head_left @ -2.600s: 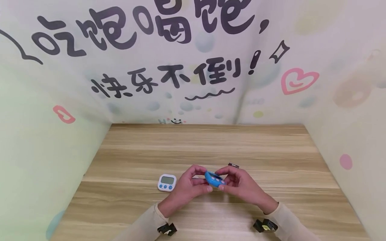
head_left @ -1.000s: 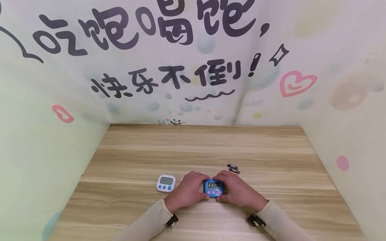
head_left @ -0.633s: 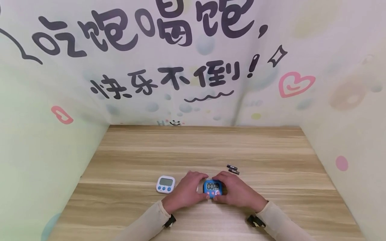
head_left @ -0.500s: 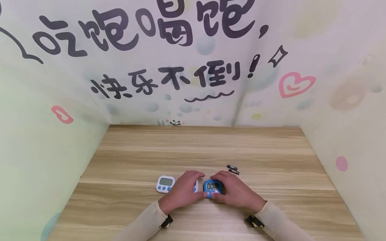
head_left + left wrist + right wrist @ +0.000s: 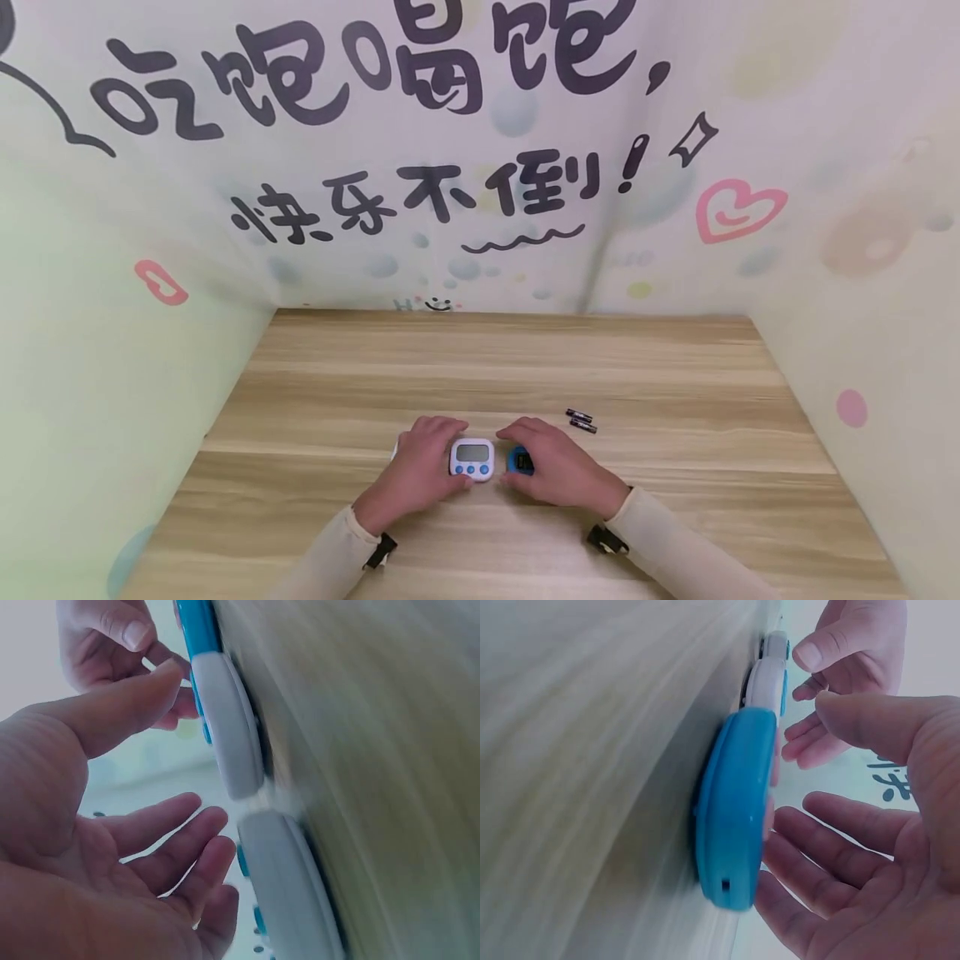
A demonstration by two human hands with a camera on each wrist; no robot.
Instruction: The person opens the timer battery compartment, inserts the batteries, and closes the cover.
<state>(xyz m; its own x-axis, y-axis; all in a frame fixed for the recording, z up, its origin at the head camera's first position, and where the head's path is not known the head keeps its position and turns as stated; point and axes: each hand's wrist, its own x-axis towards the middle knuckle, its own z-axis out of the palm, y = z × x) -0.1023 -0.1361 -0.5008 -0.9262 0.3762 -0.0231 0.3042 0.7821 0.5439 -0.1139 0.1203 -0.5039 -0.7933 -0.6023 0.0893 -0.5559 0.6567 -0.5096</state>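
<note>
A blue digital timer point(image 5: 516, 460) lies on the table, its right part hidden under my right hand point(image 5: 564, 467). In the right wrist view, that hand's loosely bent fingers are spread in front of the blue timer's face point(image 5: 739, 810) without gripping it. Just left of it sits a white timer with blue buttons point(image 5: 472, 454). My left hand point(image 5: 417, 468) hovers at this white timer's left side, thumb near its lower edge and fingers relaxed. A second white timer point(image 5: 289, 889) shows in the left wrist view; in the head view the left hand covers most of it.
Two small black batteries point(image 5: 583, 426) lie behind the right hand on the wooden table point(image 5: 495, 358). Printed walls point(image 5: 517, 275) close off the table at the back and both sides. Each wrist wears a black camera mount point(image 5: 606, 539).
Both hands held the blue timer tilted at first, then set it face up on the table and let go. The left hand has moved left, uncovering the middle white timer; the right has shifted slightly left.
</note>
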